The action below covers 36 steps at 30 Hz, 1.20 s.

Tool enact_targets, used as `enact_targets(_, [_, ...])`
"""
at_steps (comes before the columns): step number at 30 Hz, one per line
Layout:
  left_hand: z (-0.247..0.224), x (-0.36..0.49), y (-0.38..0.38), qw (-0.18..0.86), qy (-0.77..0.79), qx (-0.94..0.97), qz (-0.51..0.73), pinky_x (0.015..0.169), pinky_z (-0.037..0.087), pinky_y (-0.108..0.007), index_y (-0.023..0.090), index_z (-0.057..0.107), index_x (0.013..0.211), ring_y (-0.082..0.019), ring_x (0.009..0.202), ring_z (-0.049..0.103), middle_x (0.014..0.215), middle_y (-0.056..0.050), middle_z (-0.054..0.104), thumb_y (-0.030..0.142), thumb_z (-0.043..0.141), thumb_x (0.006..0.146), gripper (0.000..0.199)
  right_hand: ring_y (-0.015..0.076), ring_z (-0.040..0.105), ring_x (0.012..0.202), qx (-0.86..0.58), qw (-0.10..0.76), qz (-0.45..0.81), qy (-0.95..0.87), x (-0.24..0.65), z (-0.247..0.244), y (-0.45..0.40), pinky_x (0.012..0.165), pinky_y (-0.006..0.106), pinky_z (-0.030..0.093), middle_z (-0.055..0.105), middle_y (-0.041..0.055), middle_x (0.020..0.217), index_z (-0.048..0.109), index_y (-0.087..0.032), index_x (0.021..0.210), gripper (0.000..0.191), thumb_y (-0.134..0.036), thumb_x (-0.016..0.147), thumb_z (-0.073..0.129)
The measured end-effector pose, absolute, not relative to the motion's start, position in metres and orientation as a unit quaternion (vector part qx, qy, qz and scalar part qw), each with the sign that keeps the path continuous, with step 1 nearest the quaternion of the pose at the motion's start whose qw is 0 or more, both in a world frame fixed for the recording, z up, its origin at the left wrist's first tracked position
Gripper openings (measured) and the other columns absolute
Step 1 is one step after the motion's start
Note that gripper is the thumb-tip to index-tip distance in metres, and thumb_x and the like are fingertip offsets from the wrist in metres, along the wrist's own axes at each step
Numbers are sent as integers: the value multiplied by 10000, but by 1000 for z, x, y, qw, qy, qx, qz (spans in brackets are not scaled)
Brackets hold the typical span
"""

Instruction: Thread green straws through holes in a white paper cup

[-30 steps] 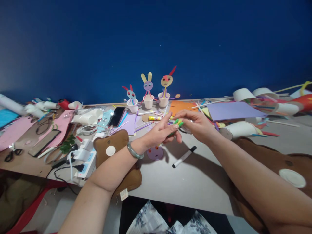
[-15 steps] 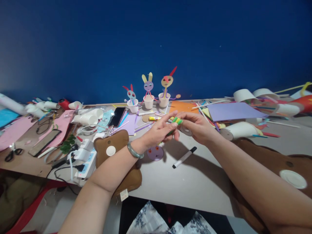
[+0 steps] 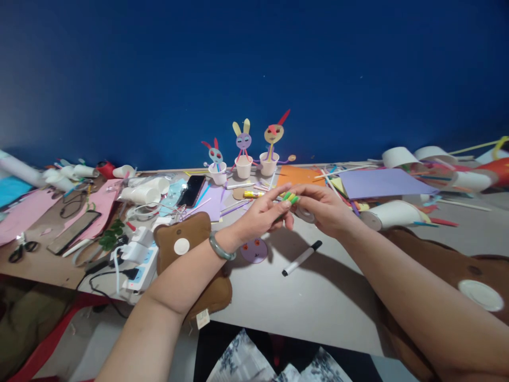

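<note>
Above the middle of the table, my left hand (image 3: 265, 213) and my right hand (image 3: 323, 206) meet at the fingertips. Both are closed on a small green-and-yellow striped piece (image 3: 291, 198); its exact kind is too small to make out. A pale ring, apparently a roll of tape (image 3: 305, 215), shows by my right hand; I cannot tell whether it touches. Below my left wrist lies a purple paper disc (image 3: 254, 253) with orange eyes and a drawn mouth. A white marker with black ends (image 3: 302, 258) lies in front of my hands.
Three paper-faced figures stand in white cups (image 3: 243, 167) at the blue wall. Purple paper (image 3: 387, 183), orange paper (image 3: 300, 175) and paper tubes lie right. To the left are a phone (image 3: 192, 191), a power strip (image 3: 142, 270), scissors (image 3: 23, 248) and a brown bear-shaped mat (image 3: 194, 228).
My fingers have shifted slightly around the green-and-yellow piece, which is turned a little and shows more of its stripes. The table items stay in place; the view has moved marginally.
</note>
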<state>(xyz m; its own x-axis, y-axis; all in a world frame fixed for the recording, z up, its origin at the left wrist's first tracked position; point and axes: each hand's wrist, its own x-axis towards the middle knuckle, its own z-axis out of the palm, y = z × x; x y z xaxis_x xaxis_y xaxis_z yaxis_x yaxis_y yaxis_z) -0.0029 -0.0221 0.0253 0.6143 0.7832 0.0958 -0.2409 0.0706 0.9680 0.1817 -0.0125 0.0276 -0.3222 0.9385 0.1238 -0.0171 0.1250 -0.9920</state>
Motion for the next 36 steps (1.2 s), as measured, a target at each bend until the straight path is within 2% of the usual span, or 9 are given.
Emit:
enact_targets(6, [22,-1,-19,661,252,593,384,420,197,-212,136,405,1532,-40,414,307,624,48,613,591,614,904,803,169,568,545,-381,442,547,-601,181,28,-12,495,308,379,636,27,619,706,-222,870,267,-478,823,766])
enact_targets(11, [20,0,-18,610,258,621,419,446,263,-209,120,592,1350,-44,466,364,645,37,597,594,586,921,639,156,557,539,-390,451,546,-589,179,28,-13,492,296,364,654,14,651,657,-230,899,281,-468,813,778])
enact_targets(16, [20,1,-19,598,260,623,432,453,282,-209,121,650,1198,-42,475,383,663,30,594,583,573,935,537,170,596,587,-367,455,554,-592,176,32,-15,510,287,372,666,11,643,613,-235,873,325,-497,798,790])
enact_targets(21, [21,0,-19,591,265,619,444,451,281,-208,121,663,1069,-38,465,385,654,25,595,579,571,936,486,168,601,650,-356,470,538,-603,175,34,-14,603,309,441,670,14,694,630,-228,843,328,-497,774,805])
enact_targets(25, [22,0,-19,594,273,610,448,439,255,-209,124,634,1185,-37,443,361,653,33,598,567,575,933,514,155,579,683,-391,478,489,-616,177,32,-12,654,311,451,650,13,726,639,-216,796,285,-439,753,811])
enact_targets(29, [20,1,-18,602,279,597,451,427,228,-208,132,590,1258,-36,424,342,641,42,599,558,577,931,537,160,552,646,-424,459,467,-627,178,31,-12,599,311,430,645,24,723,644,-217,813,273,-444,760,787])
enact_targets(36, [21,1,-20,607,299,577,457,420,204,-196,168,526,1161,-30,399,326,637,54,612,540,593,923,447,163,567,686,-436,464,427,-642,177,33,-11,651,321,448,661,31,761,654,-205,810,261,-432,751,769])
